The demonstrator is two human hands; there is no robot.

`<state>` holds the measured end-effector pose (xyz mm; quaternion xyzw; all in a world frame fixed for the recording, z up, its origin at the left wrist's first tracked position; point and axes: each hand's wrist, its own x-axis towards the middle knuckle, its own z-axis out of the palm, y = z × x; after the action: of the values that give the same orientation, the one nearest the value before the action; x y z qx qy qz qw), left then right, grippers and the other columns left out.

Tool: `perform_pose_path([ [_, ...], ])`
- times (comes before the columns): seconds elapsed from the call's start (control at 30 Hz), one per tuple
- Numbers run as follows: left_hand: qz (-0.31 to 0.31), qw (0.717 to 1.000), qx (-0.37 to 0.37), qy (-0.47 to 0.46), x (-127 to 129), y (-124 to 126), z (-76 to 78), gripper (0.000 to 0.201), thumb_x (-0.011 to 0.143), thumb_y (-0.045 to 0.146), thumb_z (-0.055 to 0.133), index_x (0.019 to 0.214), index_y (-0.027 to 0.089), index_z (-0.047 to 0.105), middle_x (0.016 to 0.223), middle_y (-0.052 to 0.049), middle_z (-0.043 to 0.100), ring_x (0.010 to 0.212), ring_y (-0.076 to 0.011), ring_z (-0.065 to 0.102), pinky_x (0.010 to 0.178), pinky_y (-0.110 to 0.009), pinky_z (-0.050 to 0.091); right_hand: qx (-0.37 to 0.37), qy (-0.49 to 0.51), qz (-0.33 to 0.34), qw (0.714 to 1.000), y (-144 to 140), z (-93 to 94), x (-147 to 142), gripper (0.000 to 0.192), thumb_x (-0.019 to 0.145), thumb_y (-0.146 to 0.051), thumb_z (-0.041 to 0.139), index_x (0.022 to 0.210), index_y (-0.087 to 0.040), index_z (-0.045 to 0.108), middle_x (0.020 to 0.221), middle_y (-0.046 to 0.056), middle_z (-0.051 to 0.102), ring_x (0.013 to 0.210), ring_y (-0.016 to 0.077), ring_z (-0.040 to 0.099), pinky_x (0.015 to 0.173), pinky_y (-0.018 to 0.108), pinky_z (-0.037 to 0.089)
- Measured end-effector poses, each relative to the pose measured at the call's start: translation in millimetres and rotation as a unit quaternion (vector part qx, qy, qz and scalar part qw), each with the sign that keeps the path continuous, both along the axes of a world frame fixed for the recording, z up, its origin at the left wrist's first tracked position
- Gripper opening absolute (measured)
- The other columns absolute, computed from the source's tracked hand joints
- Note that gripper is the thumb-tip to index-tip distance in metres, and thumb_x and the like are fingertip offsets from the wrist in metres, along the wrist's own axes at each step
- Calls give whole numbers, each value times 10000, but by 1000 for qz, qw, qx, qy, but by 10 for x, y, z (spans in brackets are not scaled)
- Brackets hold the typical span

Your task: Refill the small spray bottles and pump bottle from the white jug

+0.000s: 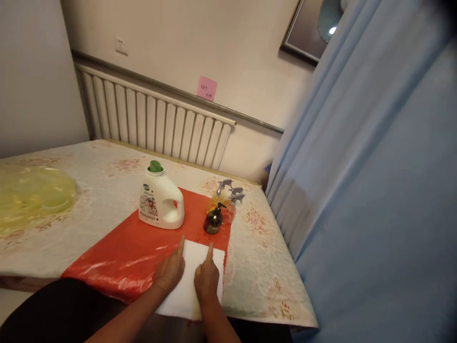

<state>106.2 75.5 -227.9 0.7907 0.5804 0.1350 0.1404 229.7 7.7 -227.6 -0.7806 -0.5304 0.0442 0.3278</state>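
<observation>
A white cloth [191, 290] lies flat at the front edge of a red plastic sheet [121, 245]. My left hand [172, 267] rests at the cloth's left side, its index finger stretched forward along the edge. Over the right part of the cloth is my right hand [207, 280], also with the index finger stretched out and the other fingers curled. I see nothing held in either hand. Beyond them stand a white detergent jug [162, 205] with a green spout, a dark pump bottle [213, 221] and several clear spray bottles [230, 212] with grey trigger heads.
A yellow plastic bag [34, 197] lies on the left of the flowered cover [103, 183]. Blue curtains [357, 190] hang along the right side. A white radiator [157, 116] runs along the wall behind, with a pink note [207, 88] above it.
</observation>
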Motion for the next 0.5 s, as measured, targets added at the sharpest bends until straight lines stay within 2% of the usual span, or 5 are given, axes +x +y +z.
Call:
perform_pose_path([
  [0.13, 5, 1000, -2, 3, -2, 1, -22, 640, 922, 160, 346, 1540, 160, 181, 1290, -165, 654, 1008, -289, 685, 852, -407, 490, 7, -3, 5, 1000, 2, -10, 8, 769, 769, -20, 440, 1513, -47, 249, 954, 149, 752, 845, 280, 721, 714, 342, 512],
  [0.5, 2, 1000, -9, -11, -17, -33, 11, 658, 919, 142, 345, 1548, 161, 152, 1307, -187, 638, 991, -289, 689, 842, -421, 499, 19, -13, 13, 1000, 6, -70, 17, 771, 749, -18, 422, 1505, -32, 266, 784, 97, 728, 760, 275, 706, 668, 337, 508],
])
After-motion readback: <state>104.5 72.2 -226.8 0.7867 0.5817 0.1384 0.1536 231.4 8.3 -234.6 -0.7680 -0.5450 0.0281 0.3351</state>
